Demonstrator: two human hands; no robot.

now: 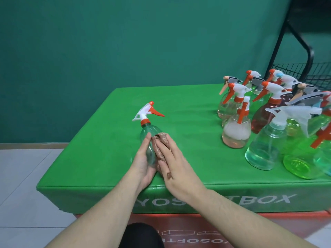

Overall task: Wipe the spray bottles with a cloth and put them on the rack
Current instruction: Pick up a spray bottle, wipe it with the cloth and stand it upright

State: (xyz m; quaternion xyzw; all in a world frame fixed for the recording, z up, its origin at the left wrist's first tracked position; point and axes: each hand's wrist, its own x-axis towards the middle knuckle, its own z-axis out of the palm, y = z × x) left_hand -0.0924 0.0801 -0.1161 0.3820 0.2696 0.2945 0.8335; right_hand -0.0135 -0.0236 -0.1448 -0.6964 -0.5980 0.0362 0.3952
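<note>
One clear green-tinted plastic spray bottle with a white trigger head and orange nozzle (149, 135) is being wiped; it is tilted, its base toward the person, just above the near part of the green padded box top (188, 108). The left hand (143, 163) cups the bottle's body from the left, fingers straight and close together along its side. The right hand (176, 165) presses a crumpled reddish-brown cloth (161, 145) flat against the bottle's right side, fingers straight and slightly spread, thumb over the cloth's lower end.

Progress looks early: a cluster of roughly ten or more spray bottles (268, 119) stands on the box at right, well apart from the hands, none visibly wiped (cannot tell from here). The black wire rack (308, 72) behind them shows a mesh basket edge only; no bottle is seen on it, though most of it is out of frame. So left to do: finish this wipe, rack it, repeat for the rest.

Materials: bottles are thin translucent plastic, bulbous or conical, tinted clear, pink, red or green, likely light and slippery. The cloth is soft and textured; the box cover is smooth with a slight sheen.
</note>
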